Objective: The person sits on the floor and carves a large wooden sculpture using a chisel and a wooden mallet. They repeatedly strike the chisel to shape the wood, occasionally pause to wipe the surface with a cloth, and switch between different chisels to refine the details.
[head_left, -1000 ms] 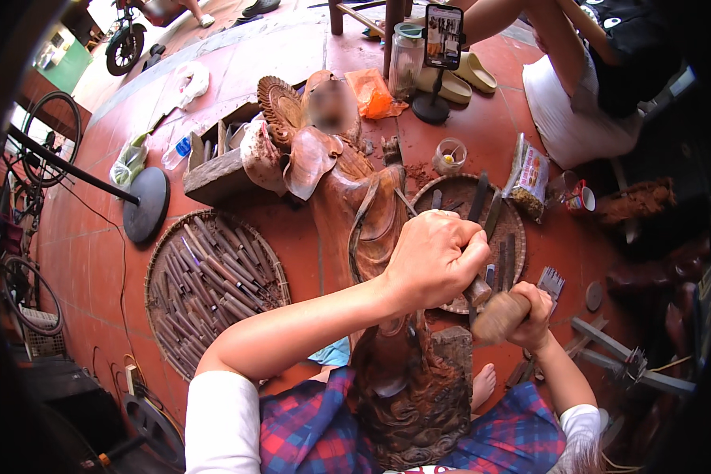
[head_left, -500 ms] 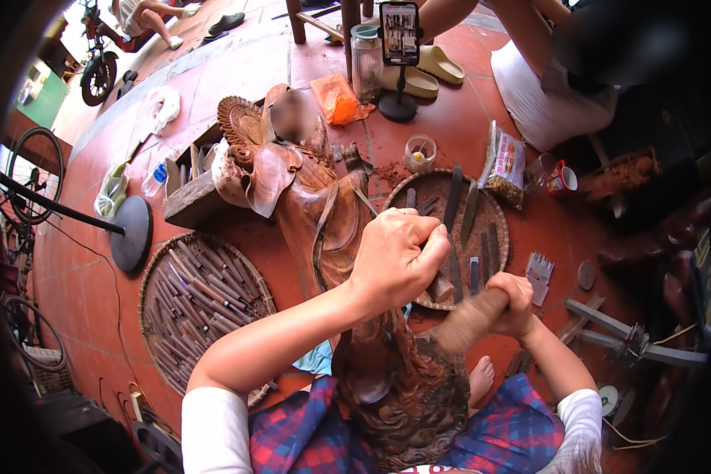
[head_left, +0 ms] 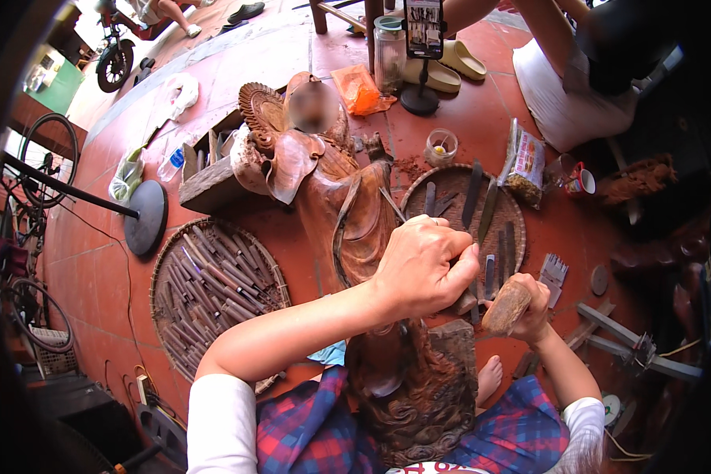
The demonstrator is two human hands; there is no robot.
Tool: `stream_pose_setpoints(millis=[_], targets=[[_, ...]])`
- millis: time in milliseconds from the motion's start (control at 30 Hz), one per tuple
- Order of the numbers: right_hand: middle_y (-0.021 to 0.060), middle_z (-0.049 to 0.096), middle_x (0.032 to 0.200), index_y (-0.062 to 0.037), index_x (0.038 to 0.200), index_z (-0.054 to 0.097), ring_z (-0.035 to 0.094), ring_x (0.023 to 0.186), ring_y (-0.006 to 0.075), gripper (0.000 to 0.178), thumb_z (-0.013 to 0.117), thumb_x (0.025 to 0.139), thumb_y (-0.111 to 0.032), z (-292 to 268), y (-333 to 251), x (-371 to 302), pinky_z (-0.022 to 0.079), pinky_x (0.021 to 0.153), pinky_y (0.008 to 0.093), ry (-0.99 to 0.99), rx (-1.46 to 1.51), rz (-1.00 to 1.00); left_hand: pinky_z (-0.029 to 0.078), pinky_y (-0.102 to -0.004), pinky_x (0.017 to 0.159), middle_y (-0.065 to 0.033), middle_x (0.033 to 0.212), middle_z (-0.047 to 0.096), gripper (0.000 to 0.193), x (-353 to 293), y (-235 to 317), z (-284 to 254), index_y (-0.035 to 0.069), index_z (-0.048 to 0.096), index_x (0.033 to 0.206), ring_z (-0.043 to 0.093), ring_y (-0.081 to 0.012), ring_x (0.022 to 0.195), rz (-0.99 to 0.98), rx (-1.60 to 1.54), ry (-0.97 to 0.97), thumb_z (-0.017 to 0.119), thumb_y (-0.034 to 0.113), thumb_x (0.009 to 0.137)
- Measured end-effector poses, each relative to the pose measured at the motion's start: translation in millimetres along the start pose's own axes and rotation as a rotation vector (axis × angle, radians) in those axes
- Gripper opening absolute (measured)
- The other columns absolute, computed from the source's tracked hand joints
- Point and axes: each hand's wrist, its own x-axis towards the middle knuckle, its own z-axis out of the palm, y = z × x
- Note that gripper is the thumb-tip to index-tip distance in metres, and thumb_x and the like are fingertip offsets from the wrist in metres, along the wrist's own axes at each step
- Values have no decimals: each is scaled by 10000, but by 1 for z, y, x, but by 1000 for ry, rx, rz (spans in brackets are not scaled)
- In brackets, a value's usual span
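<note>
The left hand (head_left: 426,265) clenches a chisel (head_left: 393,205) over the wooden figure (head_left: 320,197) at centre; the right hand (head_left: 536,306) grasps a mallet (head_left: 507,309). A steady chisel and square taps seem best; a round tray (head_left: 512,207) lies farther right.

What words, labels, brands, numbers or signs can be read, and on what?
None reads clearly.
Clear rectangular plastic packet: coloured print, too small.
Clear plastic bottle with blue label: too small.
Black rectangular phone: screen too small.
White fabric at lower edge: red marks, cut off.
</note>
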Motion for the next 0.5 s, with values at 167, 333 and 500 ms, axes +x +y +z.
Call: stream_pose_setpoints(millis=[167,333,500], targets=[[82,600,725,-43,947,526,619,567,225,482,874,632,-154,-2,-3,-2,467,521,316,-49,-42,-34,393,-444,605,-148,576,451,331,-1,0,-2,34,451,609,497,-345,611,-5,-1,11,532,203,881],[103,594,709,-20,893,553,635,599,276,342,756,627,-94,-3,-11,-3,493,549,338,-51,21,22,386,-451,602,-159,577,445,330,-2,5,-8,28,456,615,494,-357,612,-73,-56,-8,526,207,883],[89,565,668,-39,867,547,611,570,263,372,808,615,-123,0,-11,-8,474,522,336,13,85,10,388,-454,594,-169,579,457,344,-3,4,-8,19,462,612,500,-364,606,-73,-81,-28,517,220,886]])
